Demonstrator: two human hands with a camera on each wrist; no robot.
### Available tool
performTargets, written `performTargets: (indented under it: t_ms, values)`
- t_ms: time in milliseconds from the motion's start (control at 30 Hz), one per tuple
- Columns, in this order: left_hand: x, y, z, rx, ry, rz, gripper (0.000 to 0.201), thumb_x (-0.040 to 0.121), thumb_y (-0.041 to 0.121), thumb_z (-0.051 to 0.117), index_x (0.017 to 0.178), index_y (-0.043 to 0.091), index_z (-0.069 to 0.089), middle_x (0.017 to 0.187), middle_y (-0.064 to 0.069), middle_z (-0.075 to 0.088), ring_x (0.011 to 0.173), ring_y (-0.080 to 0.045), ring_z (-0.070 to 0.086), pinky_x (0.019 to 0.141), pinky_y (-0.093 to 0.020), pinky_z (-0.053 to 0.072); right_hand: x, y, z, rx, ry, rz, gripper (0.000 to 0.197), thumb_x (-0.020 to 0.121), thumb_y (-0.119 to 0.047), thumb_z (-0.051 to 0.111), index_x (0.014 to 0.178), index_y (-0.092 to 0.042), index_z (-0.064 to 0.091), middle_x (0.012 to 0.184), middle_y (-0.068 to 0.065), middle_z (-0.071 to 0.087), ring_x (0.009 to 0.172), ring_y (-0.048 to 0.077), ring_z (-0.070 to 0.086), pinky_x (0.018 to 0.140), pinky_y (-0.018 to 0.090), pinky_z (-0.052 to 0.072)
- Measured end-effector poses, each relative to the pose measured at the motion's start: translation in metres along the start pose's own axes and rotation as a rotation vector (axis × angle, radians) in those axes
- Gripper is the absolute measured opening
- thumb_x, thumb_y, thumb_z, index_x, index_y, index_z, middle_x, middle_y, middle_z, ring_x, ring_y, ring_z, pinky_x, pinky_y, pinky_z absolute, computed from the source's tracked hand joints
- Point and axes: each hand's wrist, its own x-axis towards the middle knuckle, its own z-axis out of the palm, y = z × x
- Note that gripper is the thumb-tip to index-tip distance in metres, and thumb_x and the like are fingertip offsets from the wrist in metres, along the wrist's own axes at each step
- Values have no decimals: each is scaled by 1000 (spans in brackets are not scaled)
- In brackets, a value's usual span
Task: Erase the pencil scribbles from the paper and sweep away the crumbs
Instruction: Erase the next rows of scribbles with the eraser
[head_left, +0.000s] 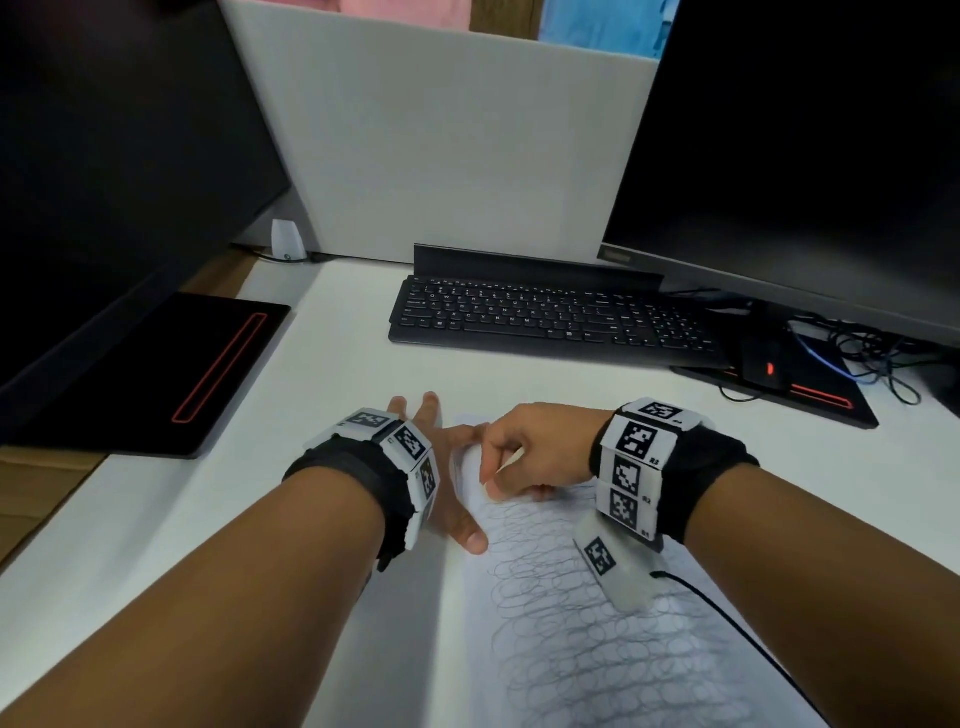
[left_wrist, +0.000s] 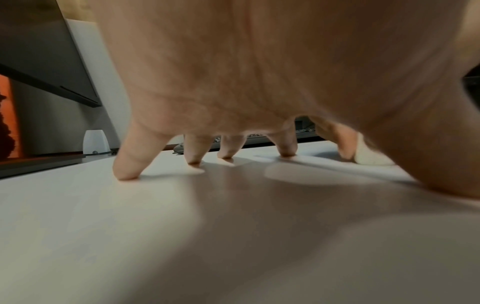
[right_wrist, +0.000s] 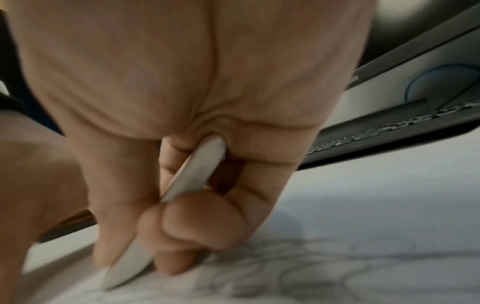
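A white sheet of paper lies on the white desk, covered with looping pencil scribbles; its far left corner looks fainter. My left hand is spread flat at the sheet's left edge, fingertips pressing down. My right hand grips a flat white eraser between thumb and fingers. The eraser's tip touches the scribbled paper near the top left. No crumbs show clearly.
A black keyboard lies beyond the paper. Dark monitors stand at left and right. A black stand base sits left; a mouse and cables sit right. A white partition closes the back.
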Motion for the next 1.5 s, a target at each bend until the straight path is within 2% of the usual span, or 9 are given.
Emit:
performTargets:
  t_ms: [133,267,400,533,767,933,1067,1200,1500]
  values:
    - [-2,4,-3,28,5,-10,123,54,77,75,146,59,-6,161,-5,-21,146,-41,-17,117,-63,9,3,0,-4,-48,149,-14,2,88,-24,71,90,-22,71,59,-9,63,49,4,56,60,19,49]
    - [-2,3,-2,21,-1,-9,123,55,77,76,145,59,-6,161,-6,-22,146,-42,-17,117,-63,8,1,-3,-1,-33,25,-11,8,86,-23,73,92,-17,71,61,-7,63,53,10,58,64,22,51]
    - [-1,2,0,15,21,-4,121,53,77,76,144,62,-3,162,-3,-16,147,-41,-16,116,-63,11,0,-1,-3,-101,179,-32,7,87,-26,72,94,-25,72,80,-18,63,61,-6,53,64,15,40]
    - [-1,3,-1,18,13,-5,122,54,77,76,145,60,-3,162,-4,-19,146,-42,-16,116,-64,11,-4,-7,-1,-115,34,-25,11,87,-26,72,97,-23,72,63,-6,63,50,2,55,61,16,45]
    - [-2,2,-1,15,20,-3,122,53,78,76,145,61,-3,162,-4,-17,147,-41,-15,116,-63,12,-3,-5,-1,-115,71,-24,11,86,-26,73,97,-28,74,66,-3,66,61,5,59,73,21,48]
    - [-1,2,-1,10,23,-1,123,52,77,76,143,64,-5,162,-3,-16,147,-39,-16,116,-63,13,-1,1,-5,-106,180,-9,11,87,-23,72,97,-24,74,50,-20,59,48,-9,52,64,16,42]
    - [-1,2,-2,23,11,-2,124,53,77,76,144,61,-6,162,-4,-18,147,-41,-16,116,-63,12,-1,-6,-6,-161,17,-10,13,86,-25,72,98,-28,74,62,-10,64,59,1,58,70,19,46]
    - [-2,2,-2,9,5,-1,124,53,76,77,144,62,-6,161,-5,-21,146,-42,-17,116,-64,9,0,-2,-8,-133,151,-7,12,87,-23,71,99,-25,73,64,-17,59,62,-4,54,67,17,43]
    - [-9,6,-9,21,1,-10,126,52,76,77,146,59,-4,161,-6,-13,148,-37,-12,116,-62,15,-6,7,-7,-83,164,53,12,88,-22,68,100,-25,70,71,-11,66,63,1,60,69,17,48]
